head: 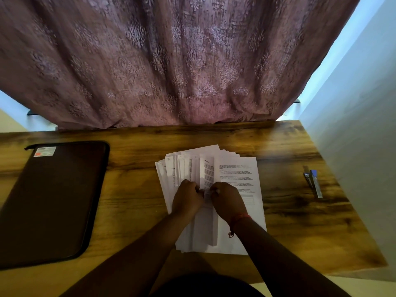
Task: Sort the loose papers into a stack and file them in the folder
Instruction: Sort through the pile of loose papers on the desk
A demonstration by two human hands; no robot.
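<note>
Under both hands (206, 192) mid-desk: fanned papers (235, 174), fingers pinching sheets

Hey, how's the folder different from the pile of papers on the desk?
The folder is dark, one closed piece, and untouched at the left; the papers are white, fanned out unevenly, at the middle. The left hand and right hand grip the papers, not the folder. Both lie flat on the wooden desk.

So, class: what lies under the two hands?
The fanned papers lie under both hands, on the table. The hands cover part of the sheets.
</note>
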